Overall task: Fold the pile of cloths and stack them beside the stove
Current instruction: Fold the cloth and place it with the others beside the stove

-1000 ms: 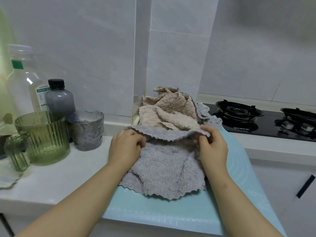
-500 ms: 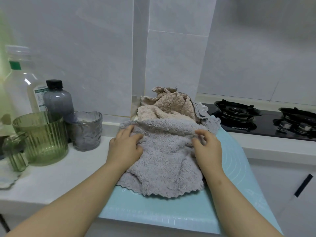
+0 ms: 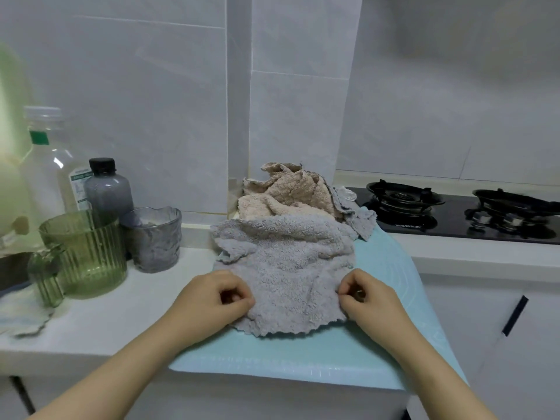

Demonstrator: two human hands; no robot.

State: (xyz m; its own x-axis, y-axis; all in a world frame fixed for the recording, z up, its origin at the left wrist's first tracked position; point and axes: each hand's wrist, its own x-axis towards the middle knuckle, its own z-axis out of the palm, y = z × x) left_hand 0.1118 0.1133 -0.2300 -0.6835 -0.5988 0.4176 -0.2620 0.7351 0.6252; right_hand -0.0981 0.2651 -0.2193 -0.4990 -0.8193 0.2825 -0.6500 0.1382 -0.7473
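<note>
A grey fluffy cloth (image 3: 288,268) lies spread and rumpled on a light blue mat (image 3: 303,359) at the counter's front. My left hand (image 3: 212,301) pinches its near left edge and my right hand (image 3: 366,298) pinches its near right edge, both with fingers curled. Behind it a pile of beige cloths (image 3: 288,195) rests against the wall corner, with another grey cloth (image 3: 357,219) poking out at the pile's right. The black gas stove (image 3: 454,213) sits to the right of the pile.
On the white counter at left stand a green ribbed glass jug (image 3: 88,253), a small green glass (image 3: 45,277), a grey tumbler (image 3: 154,237), a dark bottle (image 3: 106,189) and a clear plastic bottle (image 3: 48,165). A cloth (image 3: 21,319) lies at the far left.
Both hands let the far edge of the grey cloth drop toward the pile, then came back toward me and now pinch its near edge.
</note>
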